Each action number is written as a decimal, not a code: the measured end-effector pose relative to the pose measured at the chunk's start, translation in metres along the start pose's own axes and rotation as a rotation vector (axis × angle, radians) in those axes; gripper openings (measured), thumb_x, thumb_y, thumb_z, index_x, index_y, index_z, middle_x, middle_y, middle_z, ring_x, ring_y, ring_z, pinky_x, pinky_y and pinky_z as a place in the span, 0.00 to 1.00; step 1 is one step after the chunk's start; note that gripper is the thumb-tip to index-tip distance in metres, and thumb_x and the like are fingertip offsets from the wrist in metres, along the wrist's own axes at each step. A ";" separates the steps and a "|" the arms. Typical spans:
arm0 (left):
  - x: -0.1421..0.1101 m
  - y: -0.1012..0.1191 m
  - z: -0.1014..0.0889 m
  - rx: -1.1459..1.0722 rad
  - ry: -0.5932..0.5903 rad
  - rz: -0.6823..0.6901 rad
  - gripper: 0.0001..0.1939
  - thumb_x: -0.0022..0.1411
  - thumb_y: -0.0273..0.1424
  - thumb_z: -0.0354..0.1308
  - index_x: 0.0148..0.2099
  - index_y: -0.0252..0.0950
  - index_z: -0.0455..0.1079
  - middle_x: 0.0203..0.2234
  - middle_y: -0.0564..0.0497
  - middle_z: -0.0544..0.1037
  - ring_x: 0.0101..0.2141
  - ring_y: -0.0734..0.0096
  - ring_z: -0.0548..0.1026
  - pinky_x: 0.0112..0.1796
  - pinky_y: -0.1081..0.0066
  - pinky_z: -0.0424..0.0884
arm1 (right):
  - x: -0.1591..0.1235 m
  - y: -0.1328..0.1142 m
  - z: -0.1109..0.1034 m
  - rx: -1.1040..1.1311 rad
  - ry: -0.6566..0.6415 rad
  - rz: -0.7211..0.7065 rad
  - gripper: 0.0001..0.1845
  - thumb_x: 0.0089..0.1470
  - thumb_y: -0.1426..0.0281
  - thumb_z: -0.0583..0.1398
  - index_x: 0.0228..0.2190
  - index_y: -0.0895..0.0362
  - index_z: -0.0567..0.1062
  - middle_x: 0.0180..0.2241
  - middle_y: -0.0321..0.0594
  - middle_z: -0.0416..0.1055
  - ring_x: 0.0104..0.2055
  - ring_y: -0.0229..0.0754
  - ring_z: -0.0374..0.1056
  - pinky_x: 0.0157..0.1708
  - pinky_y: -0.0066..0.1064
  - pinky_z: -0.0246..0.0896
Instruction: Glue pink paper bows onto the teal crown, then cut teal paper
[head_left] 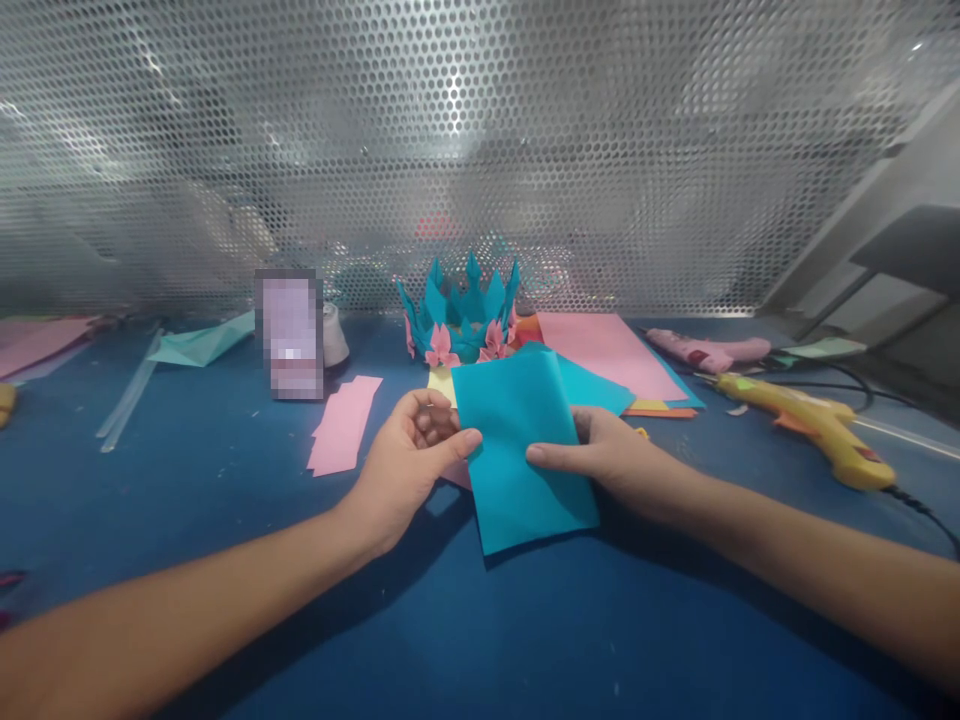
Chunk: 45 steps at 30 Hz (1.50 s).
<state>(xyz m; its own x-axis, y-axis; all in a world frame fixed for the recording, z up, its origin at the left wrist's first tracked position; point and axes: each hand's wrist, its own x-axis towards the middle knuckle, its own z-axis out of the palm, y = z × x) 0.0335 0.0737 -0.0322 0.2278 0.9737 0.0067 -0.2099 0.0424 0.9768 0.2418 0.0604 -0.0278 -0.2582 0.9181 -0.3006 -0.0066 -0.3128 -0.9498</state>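
A sheet of blue paper (pixel 521 460), seemingly folded over at its right side, is held up above the table between my two hands. My right hand (pixel 600 450) grips its right part, thumb on the front and fingers behind. At the left edge, my left hand (pixel 416 450) pinches the paper with thumb and curled fingers. Just behind stands a blue paper crown (pixel 461 310) with pink paper flowers (pixel 442 345) along its base. Pink paper strips (pixel 345 425) lie to the left of my left hand.
Pink sheets (pixel 611 350) are stacked behind my right hand. A yellow glue gun (pixel 810 420) and a pink glue gun (pixel 705 350) with cords lie right. Left are a blurred-out upright object (pixel 291 335), a white spool (pixel 334 335) and clear glue sticks (pixel 131 395). A perforated metal panel (pixel 450 130) stands behind.
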 end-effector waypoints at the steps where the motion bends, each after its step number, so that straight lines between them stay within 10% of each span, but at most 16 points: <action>1: 0.000 0.000 0.000 -0.015 -0.002 0.027 0.18 0.49 0.27 0.67 0.37 0.39 0.60 0.28 0.59 0.68 0.29 0.80 0.67 0.33 0.76 0.66 | 0.000 0.000 0.000 0.001 -0.002 -0.001 0.25 0.39 0.64 0.71 0.41 0.58 0.76 0.36 0.43 0.79 0.38 0.48 0.75 0.38 0.36 0.72; 15: -0.006 0.002 -0.003 0.303 -0.047 0.188 0.18 0.54 0.31 0.61 0.49 0.40 0.72 0.38 0.51 0.68 0.29 0.78 0.64 0.33 0.72 0.69 | -0.003 -0.003 0.001 -0.002 -0.036 0.018 0.30 0.38 0.63 0.71 0.44 0.59 0.75 0.37 0.47 0.78 0.40 0.51 0.75 0.40 0.41 0.71; 29: 0.000 0.007 -0.007 0.374 -0.022 0.092 0.25 0.53 0.33 0.62 0.55 0.38 0.68 0.27 0.55 0.67 0.24 0.76 0.66 0.28 0.72 0.68 | -0.001 -0.001 0.003 -0.043 -0.089 -0.027 0.28 0.47 0.59 0.66 0.48 0.58 0.72 0.41 0.46 0.76 0.43 0.49 0.73 0.42 0.41 0.70; 39: 0.016 0.010 -0.021 0.722 -0.100 0.067 0.22 0.48 0.27 0.61 0.49 0.36 0.73 0.20 0.56 0.70 0.21 0.75 0.68 0.25 0.73 0.65 | -0.010 0.021 0.008 -0.945 0.152 -0.656 0.43 0.54 0.61 0.58 0.64 0.54 0.43 0.64 0.52 0.46 0.64 0.54 0.47 0.59 0.53 0.50; 45: 0.016 0.005 -0.024 0.783 -0.134 0.150 0.19 0.47 0.27 0.61 0.44 0.38 0.75 0.22 0.55 0.71 0.22 0.75 0.67 0.25 0.74 0.65 | -0.019 0.010 0.010 -1.341 -0.099 -0.968 0.31 0.58 0.71 0.52 0.62 0.49 0.52 0.65 0.40 0.46 0.67 0.47 0.38 0.64 0.49 0.33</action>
<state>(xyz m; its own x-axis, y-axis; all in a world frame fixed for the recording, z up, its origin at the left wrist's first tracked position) 0.0135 0.0944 -0.0318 0.3722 0.9194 0.1272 0.4683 -0.3043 0.8295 0.2371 0.0376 -0.0304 -0.7115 0.6006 0.3649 0.5793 0.7952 -0.1793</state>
